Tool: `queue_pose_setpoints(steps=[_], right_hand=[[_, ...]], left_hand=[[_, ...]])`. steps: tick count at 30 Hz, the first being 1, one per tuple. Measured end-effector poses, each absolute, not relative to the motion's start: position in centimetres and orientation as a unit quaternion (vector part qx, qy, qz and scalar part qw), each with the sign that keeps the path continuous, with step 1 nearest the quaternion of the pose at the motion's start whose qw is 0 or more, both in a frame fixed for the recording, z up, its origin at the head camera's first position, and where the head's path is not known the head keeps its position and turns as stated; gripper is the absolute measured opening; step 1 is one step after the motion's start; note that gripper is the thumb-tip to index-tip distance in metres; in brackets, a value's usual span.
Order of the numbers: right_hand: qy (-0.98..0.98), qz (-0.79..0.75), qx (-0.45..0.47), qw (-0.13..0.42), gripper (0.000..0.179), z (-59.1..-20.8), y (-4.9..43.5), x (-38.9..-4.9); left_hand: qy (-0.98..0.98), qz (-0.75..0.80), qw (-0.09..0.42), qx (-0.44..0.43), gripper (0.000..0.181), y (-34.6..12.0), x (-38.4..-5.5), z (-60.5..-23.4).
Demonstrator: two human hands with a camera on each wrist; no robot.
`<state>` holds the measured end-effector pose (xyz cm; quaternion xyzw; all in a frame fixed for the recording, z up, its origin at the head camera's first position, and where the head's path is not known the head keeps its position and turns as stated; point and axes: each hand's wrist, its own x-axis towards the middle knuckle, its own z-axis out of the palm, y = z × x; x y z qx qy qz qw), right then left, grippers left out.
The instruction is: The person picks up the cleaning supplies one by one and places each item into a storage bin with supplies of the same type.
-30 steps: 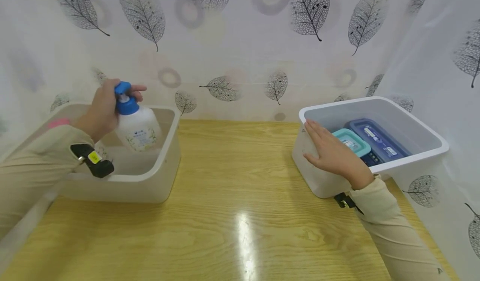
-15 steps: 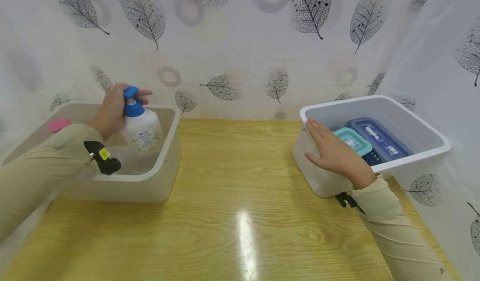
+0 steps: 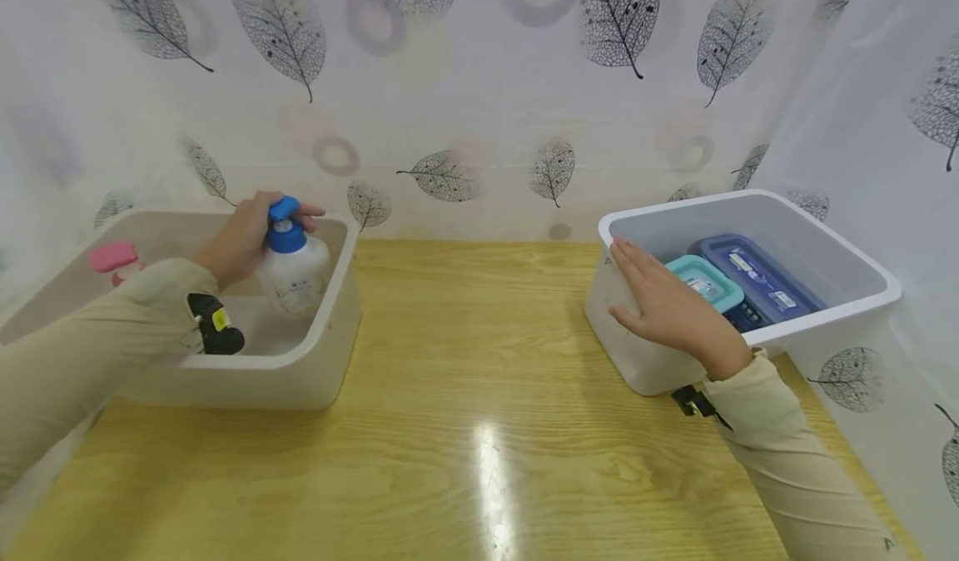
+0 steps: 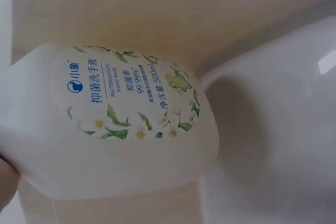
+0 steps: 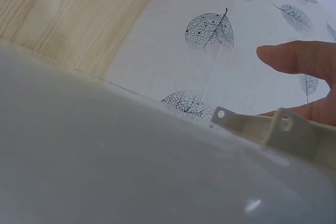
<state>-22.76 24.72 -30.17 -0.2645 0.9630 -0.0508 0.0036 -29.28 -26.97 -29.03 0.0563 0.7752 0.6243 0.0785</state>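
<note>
A white hand wash bottle with a blue pump top is gripped around its neck by my left hand. It hangs slightly tilted inside the left plastic bin, near the bin's right wall. The left wrist view shows the flowered label of the hand wash bottle, its base close over the bin floor with a shadow beside it. My right hand rests with straight fingers on the near left rim of the right bin. Its thumb sticks out in the right wrist view.
A pink-topped item stands in the left bin, partly behind the sleeve. The right bin holds a teal-lidded box and a dark blue-lidded box. Between the bins lies the wooden table; a leaf-patterned curtain hangs behind.
My left hand has moved right and down with the hand wash bottle, lowering it deeper into the left bin. More of the pink-topped item shows. My right hand has stayed put.
</note>
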Motion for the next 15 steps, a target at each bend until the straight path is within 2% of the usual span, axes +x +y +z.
queue_pose_setpoints(steps=[15], right_hand=[[0.965,-0.051,-0.257,0.014,0.078,-30.1,24.6,-22.8]], left_hand=[[0.775,0.621,0.117,0.032,0.042,-27.8,-29.4,-31.7]])
